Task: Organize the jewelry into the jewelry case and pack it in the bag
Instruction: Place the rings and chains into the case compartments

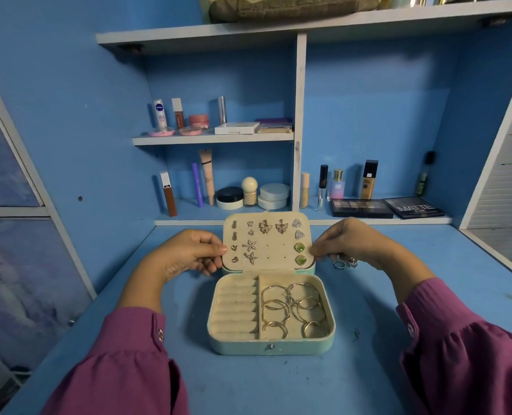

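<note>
Mint-green leatherette covered the small rounded-rectangle jewelry case (271, 347), which lay open on the blue painted tabletop (278, 384) between the person's two arms. Its cream velvet-lined earring panel (268, 244) stood raised at the hinge, studded with butterfly, starfish and green-stone earrings (300, 253). The left hand (188, 254) pinched the panel's left edge between thumb and curled fingers (215, 265), and the right hand (346, 244) pinched the right edge the same way.

In the base, soft cream ring rolls (236, 310) filled the left compartment with nothing seen in them, and thin gold hoop earrings (292, 308) lay loosely piled in the right one. A few silver rings (345, 262) sat on the tabletop just under the right hand, outside the case.

The case looked light and fairly stiff, its shell slightly slick, so gripping both side walls would probably suit best. The panel seemed thin and best held by its edges, since the studs could snag or bend. No bag could be identified with certainty.
</note>
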{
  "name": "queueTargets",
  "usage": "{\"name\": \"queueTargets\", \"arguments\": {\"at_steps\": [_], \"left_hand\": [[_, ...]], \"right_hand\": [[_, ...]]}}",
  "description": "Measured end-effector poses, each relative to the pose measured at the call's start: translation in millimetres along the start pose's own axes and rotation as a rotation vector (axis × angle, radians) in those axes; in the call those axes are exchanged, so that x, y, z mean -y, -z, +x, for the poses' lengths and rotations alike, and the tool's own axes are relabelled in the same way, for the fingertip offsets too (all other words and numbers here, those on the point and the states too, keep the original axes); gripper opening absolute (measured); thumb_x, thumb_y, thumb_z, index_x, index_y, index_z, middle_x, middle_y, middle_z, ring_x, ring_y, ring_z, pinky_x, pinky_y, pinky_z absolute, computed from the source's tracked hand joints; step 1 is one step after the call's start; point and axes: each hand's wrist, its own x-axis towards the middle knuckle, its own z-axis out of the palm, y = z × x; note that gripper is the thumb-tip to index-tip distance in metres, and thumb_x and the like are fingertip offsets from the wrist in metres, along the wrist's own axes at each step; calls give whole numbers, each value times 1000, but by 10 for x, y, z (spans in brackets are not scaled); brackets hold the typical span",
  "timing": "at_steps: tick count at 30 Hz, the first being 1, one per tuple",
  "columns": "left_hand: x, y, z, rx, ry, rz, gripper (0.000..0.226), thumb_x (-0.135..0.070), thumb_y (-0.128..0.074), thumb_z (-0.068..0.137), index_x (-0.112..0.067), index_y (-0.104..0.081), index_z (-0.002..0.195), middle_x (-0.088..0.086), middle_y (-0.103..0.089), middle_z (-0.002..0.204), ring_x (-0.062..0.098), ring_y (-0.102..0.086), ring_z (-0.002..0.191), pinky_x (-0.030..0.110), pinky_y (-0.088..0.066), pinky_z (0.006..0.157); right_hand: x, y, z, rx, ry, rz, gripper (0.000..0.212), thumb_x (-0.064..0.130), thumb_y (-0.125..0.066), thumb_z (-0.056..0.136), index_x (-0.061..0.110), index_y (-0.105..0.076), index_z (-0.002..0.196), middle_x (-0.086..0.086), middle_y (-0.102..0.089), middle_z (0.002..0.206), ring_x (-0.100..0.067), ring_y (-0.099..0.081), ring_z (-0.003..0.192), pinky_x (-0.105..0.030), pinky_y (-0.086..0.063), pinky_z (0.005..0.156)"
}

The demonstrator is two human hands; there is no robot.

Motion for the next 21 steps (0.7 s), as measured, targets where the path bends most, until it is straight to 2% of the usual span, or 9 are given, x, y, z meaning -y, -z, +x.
{"name": "queueTargets", "arguments": {"at_steps": [4,7,9,13,18,21], "left_hand": [[-10,-33,13,-18,31,35,5,-4,-62,89,-4,-61,85,9,-63,62,13,-56,50,21,-47,47],[-10,-51,20,-20,55,51,4,-4,-63,89,-4,-60,86,8,-62,61,13,-56,49,22,-46,46],[-14,-54,12,-21,67,57,6,-3,-64,88,-4,-58,89,8,-62,62,13,-56,50,22,-46,46],[-9,-55,1,-7,80,62,16,-1,-66,86,-5,-53,94,10,-63,63,15,-56,50,23,-46,45],[-1,-39,6,18,142,59,15,-8,-65,89,-3,-57,100,11,-66,65,16,-60,53,24,-49,48],[6,-32,7,39,166,68,19,-11,-64,90,1,-58,104,13,-67,67,18,-63,56,25,-50,50]], "right_hand": [[-5,-33,34,-22,-32,-80,20,30,-82,69,10,-77,72,-19,-70,75,-18,-47,58,-28,-36,52],[-2,-41,39,-28,-47,-119,26,37,-82,63,12,-77,70,-12,-67,66,-19,-46,57,-33,-36,57],[-2,-40,44,-35,-53,-143,25,36,-83,62,13,-77,70,-8,-66,62,-17,-46,55,-31,-37,55],[13,-40,47,-19,-94,-172,17,27,-85,65,13,-77,71,-16,-70,69,-20,-47,57,-31,-38,56],[49,1,8,107,-182,-243,25,33,-81,69,9,-77,75,-18,-73,83,-18,-48,62,-22,-34,49],[71,-6,2,159,-221,-217,22,24,-79,75,3,-76,82,-16,-74,84,-16,-50,58,-18,-33,46]]}}
